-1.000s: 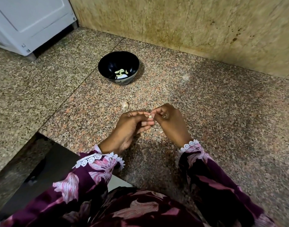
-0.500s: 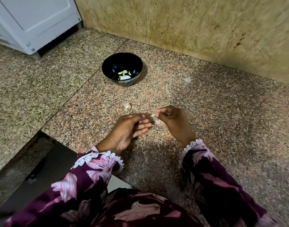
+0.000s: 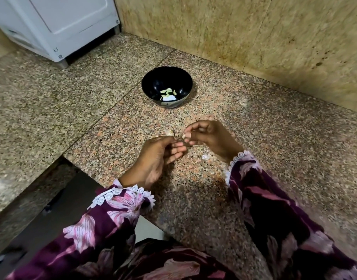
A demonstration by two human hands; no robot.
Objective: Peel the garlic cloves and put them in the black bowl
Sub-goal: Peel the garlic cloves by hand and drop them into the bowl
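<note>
The black bowl [image 3: 153, 83] stands on the granite counter near the back wall, with several pale peeled cloves [image 3: 168, 92] inside. My right hand [image 3: 213, 138] pinches a small garlic clove [image 3: 184, 135] between thumb and fingertips, just above the counter. My left hand [image 3: 157, 156] hovers beside it, a short gap away, fingers loosely curled with nothing visible in them. One unpeeled clove [image 3: 169, 132] lies on the counter just beyond my left fingertips.
A scrap of papery skin [image 3: 205, 157] lies on the counter under my right wrist. A white appliance [image 3: 58, 27] stands at the back left. The tan stone wall [image 3: 254, 47] runs behind the bowl. The counter edge [image 3: 78, 164] drops off at the lower left.
My hands were together on the clove; they have parted, and the right hand now holds the clove alone. The view tilted, so the bowl sits lower in frame.
</note>
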